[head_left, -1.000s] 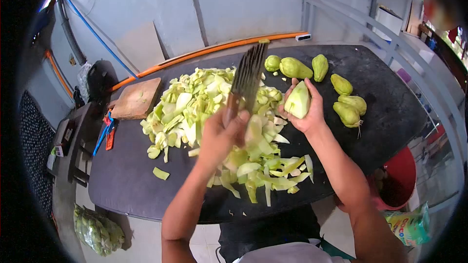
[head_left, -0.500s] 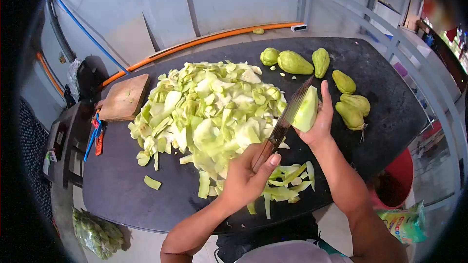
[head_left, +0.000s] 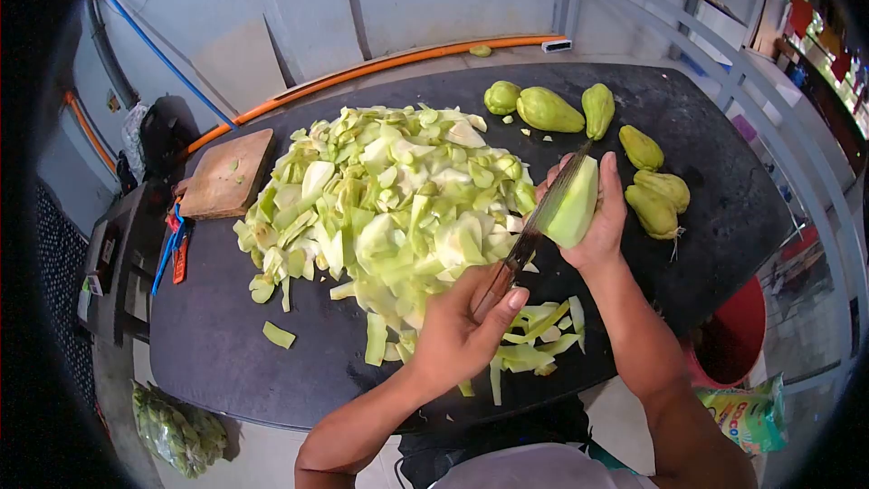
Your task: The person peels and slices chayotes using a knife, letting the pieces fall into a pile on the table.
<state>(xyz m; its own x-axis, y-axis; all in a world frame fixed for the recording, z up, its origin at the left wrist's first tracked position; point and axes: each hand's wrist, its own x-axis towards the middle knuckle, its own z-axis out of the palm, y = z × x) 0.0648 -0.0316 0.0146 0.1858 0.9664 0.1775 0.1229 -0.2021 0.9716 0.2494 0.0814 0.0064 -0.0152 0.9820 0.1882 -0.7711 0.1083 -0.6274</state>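
A peeled squash sits in my half-curled right hand, just right of the pile of slices. My left hand is clenched around the knife, its blurred blade alongside the squash. Whole squashes lie right of the pile, a cutting board left.

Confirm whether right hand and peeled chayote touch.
Touching: the head view shows the right hand cupping the peeled chayote, no gap along its right edge.

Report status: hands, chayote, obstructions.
Left hand grips knife. Right hand holds pale chayote. Knife alongside chayote, contact unclear. Cut pieces heaped nearby, nothing visibly blocking.
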